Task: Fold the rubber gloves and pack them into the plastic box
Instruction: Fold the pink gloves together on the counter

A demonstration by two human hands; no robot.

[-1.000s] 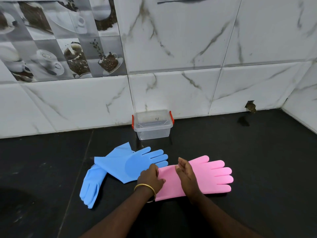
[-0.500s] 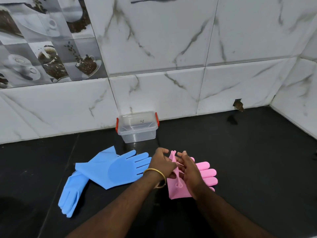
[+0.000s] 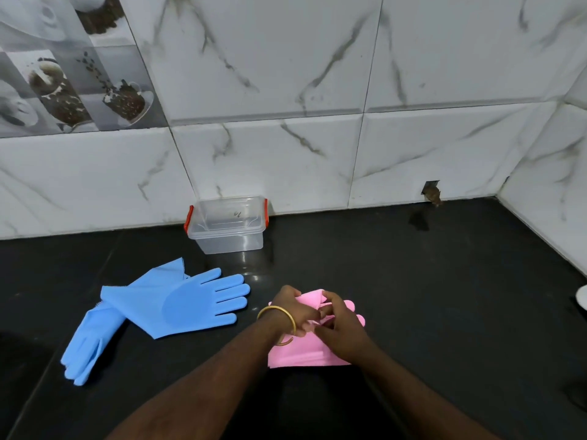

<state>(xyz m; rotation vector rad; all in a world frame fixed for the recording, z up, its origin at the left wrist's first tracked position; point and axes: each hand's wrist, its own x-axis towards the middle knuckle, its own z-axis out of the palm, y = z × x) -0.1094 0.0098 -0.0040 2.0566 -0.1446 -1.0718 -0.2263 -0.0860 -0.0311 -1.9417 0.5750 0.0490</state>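
Hands at work on a black stone counter: left hand (image 3: 290, 308) and right hand (image 3: 341, 328) pinch folds of a soft pink rubber glove (image 3: 298, 355), its fingers pointing right. Beyond the fingertips, slightly left, waits a lidded clear plastic box with red clips (image 3: 227, 225), long axis left-right; blue rubber gloves (image 3: 171, 304) lie leftward, nearer the left hand.

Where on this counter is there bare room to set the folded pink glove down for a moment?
Bare black counter lies right of the pink glove, out to the corner wall, and between the plastic box and both hands. Left is crowded: the blue gloves sprawl there.
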